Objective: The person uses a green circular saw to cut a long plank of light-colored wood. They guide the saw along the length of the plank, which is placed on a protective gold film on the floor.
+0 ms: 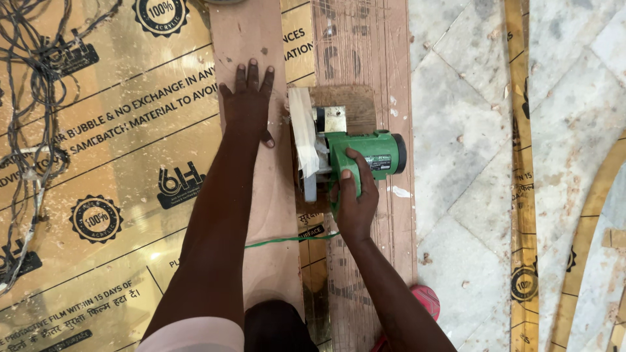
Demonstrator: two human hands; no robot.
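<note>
Cut | my left hand spread flat on the plywood strip | right hand wrapped round the green circular saw beside it | I judge: press firmly, fingers off the blade line, feed straight.

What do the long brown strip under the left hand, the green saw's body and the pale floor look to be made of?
The long brown strip under the left hand looks like matte plywood or fibreboard: flat, dusty, grainless. The green saw's body, gripped by the right hand, looks like moulded plastic with a slight sheen. The pale floor looks like veined marble or stone tile, with visible joints.
</note>
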